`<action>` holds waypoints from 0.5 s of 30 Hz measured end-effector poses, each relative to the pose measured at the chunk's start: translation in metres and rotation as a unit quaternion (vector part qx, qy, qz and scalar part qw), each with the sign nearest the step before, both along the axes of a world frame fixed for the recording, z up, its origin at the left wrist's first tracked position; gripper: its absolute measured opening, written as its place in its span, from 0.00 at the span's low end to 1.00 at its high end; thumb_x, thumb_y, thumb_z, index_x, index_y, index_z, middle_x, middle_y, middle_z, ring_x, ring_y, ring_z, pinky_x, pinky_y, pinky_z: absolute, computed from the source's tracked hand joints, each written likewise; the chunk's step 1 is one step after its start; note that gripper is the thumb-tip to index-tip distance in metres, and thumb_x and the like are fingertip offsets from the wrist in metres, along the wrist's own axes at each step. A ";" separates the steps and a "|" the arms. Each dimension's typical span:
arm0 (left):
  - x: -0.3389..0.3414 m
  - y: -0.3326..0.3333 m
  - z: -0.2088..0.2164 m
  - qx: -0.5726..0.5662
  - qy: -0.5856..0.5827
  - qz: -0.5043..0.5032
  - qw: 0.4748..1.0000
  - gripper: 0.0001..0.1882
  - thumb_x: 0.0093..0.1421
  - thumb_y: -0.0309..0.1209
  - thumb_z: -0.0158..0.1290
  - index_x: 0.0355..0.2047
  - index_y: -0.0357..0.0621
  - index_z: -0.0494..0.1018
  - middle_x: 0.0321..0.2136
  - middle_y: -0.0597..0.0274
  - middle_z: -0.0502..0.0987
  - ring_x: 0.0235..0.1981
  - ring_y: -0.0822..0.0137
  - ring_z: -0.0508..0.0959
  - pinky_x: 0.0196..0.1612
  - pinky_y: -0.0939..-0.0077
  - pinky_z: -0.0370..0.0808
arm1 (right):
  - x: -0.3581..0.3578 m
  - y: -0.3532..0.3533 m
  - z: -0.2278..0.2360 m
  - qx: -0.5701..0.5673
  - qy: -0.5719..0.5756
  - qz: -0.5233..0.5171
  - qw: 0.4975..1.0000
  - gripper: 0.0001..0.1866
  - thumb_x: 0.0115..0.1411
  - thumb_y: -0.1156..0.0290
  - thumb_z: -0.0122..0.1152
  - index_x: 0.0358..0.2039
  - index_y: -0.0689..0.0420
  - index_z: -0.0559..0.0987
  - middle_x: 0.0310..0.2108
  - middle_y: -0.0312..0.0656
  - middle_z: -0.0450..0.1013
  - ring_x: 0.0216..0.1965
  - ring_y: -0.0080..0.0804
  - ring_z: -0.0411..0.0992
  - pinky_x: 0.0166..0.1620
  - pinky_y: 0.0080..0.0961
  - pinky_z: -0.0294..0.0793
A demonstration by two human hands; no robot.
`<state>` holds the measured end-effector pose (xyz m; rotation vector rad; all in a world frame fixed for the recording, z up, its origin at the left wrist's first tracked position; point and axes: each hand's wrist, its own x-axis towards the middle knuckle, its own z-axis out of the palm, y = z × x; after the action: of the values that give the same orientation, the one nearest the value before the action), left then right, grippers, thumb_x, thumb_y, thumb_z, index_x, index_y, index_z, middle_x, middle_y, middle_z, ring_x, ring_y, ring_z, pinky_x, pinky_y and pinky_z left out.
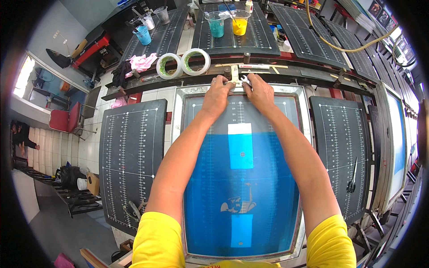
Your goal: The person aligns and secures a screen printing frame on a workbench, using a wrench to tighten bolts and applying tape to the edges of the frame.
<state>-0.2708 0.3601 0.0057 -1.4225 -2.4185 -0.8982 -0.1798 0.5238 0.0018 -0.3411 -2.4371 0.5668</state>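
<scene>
A screen printing frame (306, 117) with blue-coated mesh lies flat in front of me, and a scooter-shaped stencil shows in the blue. Two light rectangles (240, 156) show on or through the mesh. At the middle of the frame's far edge stands a pale metal bracket (235, 73). The curled fingers of my left hand (217, 96) press against the bracket from the left. On its other side, my right hand (260, 93) grips a small open-ended wrench (245, 80), its jaw close to the bracket. My fingers hide the fastener there.
Two tape rolls (195, 61) and a marker (254, 66) lie on the rail beyond the frame. Cups of teal (216, 27) and yellow paint (240, 24) stand on a far board. Scissors (352, 176) rest on the right board. Another screen frame (385, 147) leans at far right.
</scene>
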 end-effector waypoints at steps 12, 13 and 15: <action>-0.003 -0.003 0.000 0.006 -0.004 -0.008 1.000 0.16 0.56 0.19 0.59 0.45 0.45 0.81 0.45 0.54 0.72 0.48 0.51 0.75 0.49 0.59 0.75 | 0.000 -0.003 0.007 -0.008 -0.042 -0.004 0.999 0.11 0.60 0.65 0.62 0.38 0.56 0.75 0.35 0.47 0.77 0.34 0.52 0.78 0.36 0.47 0.76; -0.002 -0.002 0.001 0.008 -0.003 -0.008 1.000 0.16 0.56 0.19 0.59 0.45 0.45 0.81 0.45 0.54 0.72 0.48 0.51 0.75 0.49 0.59 0.75 | -0.001 -0.003 0.007 -0.011 -0.044 -0.008 0.999 0.11 0.60 0.65 0.63 0.38 0.56 0.75 0.35 0.47 0.77 0.34 0.51 0.78 0.36 0.47 0.76; -0.003 -0.002 0.000 0.010 0.000 -0.007 1.000 0.16 0.56 0.19 0.59 0.45 0.45 0.81 0.45 0.54 0.73 0.47 0.51 0.75 0.49 0.59 0.75 | -0.003 -0.003 0.005 -0.017 -0.048 -0.014 0.999 0.11 0.59 0.65 0.63 0.38 0.55 0.74 0.35 0.47 0.77 0.34 0.51 0.78 0.36 0.47 0.76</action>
<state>-0.2735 0.3582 0.0057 -1.4352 -2.3963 -0.9226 -0.1824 0.5209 0.0069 -0.4241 -2.5138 0.5934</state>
